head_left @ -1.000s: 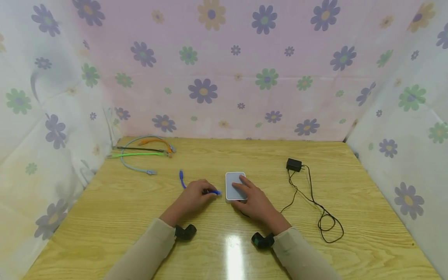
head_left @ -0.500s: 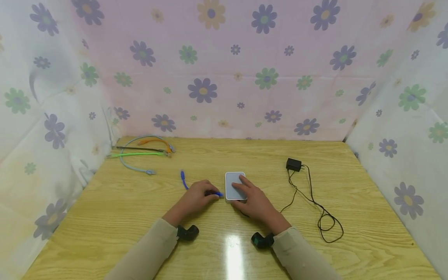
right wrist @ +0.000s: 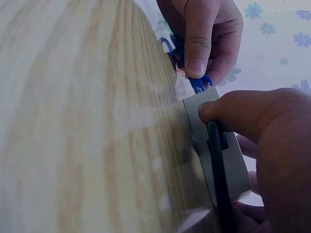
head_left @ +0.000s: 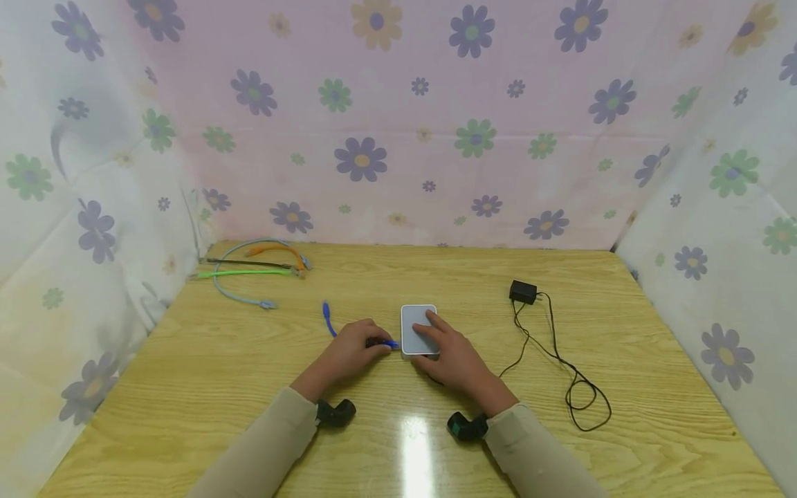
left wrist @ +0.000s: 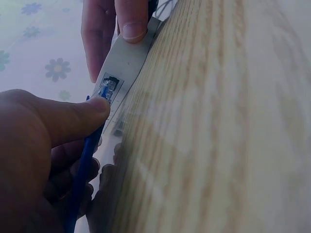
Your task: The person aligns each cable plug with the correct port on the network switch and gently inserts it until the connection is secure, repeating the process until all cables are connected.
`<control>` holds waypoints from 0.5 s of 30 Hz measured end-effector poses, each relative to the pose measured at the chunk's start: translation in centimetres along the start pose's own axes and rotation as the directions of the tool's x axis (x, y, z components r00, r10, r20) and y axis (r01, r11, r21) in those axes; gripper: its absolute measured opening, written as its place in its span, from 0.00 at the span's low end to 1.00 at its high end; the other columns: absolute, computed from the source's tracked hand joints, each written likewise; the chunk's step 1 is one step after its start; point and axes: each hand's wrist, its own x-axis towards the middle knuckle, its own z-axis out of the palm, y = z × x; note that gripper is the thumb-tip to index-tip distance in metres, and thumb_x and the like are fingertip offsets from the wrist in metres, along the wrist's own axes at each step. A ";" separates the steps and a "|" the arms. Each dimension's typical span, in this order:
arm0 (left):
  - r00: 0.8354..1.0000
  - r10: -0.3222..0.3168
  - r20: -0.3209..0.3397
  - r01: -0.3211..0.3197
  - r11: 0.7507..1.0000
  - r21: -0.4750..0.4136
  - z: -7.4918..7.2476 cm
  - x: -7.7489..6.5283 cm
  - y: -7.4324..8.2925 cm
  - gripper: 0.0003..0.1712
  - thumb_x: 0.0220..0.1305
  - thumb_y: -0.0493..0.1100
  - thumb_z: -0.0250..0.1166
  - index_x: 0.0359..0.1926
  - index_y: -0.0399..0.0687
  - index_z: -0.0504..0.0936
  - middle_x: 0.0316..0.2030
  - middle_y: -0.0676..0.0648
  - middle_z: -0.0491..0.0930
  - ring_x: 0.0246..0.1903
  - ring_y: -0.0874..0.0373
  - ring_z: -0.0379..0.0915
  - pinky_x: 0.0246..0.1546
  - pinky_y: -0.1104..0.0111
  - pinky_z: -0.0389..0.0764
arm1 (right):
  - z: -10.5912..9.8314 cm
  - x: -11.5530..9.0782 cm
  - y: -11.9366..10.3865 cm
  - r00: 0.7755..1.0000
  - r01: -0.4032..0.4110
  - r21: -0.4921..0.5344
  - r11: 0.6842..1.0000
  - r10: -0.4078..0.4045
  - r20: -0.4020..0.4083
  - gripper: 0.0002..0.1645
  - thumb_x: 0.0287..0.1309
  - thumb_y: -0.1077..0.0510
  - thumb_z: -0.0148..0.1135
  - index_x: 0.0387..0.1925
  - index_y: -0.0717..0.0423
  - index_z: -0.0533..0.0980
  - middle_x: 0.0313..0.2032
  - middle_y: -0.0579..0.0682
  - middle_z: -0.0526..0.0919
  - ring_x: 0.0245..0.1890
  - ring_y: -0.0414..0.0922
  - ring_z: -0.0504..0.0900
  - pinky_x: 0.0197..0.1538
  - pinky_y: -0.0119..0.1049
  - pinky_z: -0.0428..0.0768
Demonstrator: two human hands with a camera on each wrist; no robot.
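Observation:
My left hand (head_left: 350, 351) pinches a blue Ethernet cable (head_left: 327, 317) near its clear plug, and its other end lies on the table. A small white network box (head_left: 409, 332) with a grey top sits just right of that hand. In the left wrist view the clear plug (left wrist: 105, 90) is at the mouth of a port in the box's side; how deep it sits cannot be told. My right hand (head_left: 459, 360) holds the box, thumb against its near side and fingers over its top. A black cord (right wrist: 218, 170) meets the near side, beside the right thumb.
To the right lie a black power adapter (head_left: 523, 292) and its looped black cord (head_left: 575, 377). Light blue (head_left: 233, 297), orange (head_left: 274, 249), black (head_left: 249, 263) and green cables (head_left: 249, 274) lie at the back left. Flowered cloth (head_left: 398, 117) encloses the wooden table (head_left: 398, 277).
My left hand has moved slightly right, bringing the blue cable's plug up to the side of the box. My right hand and the box have stayed in place.

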 end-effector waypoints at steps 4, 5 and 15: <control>1.000 -0.009 0.000 0.009 1.000 -0.004 0.0 0.0 -0.1 0.08 0.64 0.46 0.66 0.43 0.53 0.87 0.35 0.57 0.79 0.36 0.65 0.74 0.40 0.70 0.77 | 0.0 0.0 0.0 1.000 -0.002 0.006 1.000 0.002 0.001 0.35 0.59 0.42 0.65 0.66 0.42 0.70 0.74 0.51 0.57 0.68 0.60 0.66 0.57 0.51 0.77; 1.000 -0.013 0.001 0.013 1.000 -0.003 0.0 0.0 -0.1 0.08 0.64 0.46 0.66 0.43 0.53 0.87 0.35 0.57 0.79 0.36 0.65 0.75 0.40 0.70 0.77 | 0.0 0.0 0.0 1.000 -0.002 0.007 1.000 0.002 0.002 0.35 0.59 0.42 0.65 0.66 0.42 0.70 0.74 0.51 0.57 0.68 0.60 0.66 0.57 0.51 0.77; 1.000 -0.031 -0.005 0.031 0.999 -0.020 -0.1 0.0 0.2 0.09 0.64 0.46 0.65 0.43 0.54 0.86 0.35 0.57 0.79 0.36 0.66 0.74 0.40 0.69 0.77 | 0.0 0.0 0.0 1.000 0.003 0.007 1.000 -0.003 0.000 0.35 0.59 0.42 0.65 0.66 0.43 0.70 0.74 0.51 0.56 0.68 0.60 0.65 0.58 0.52 0.76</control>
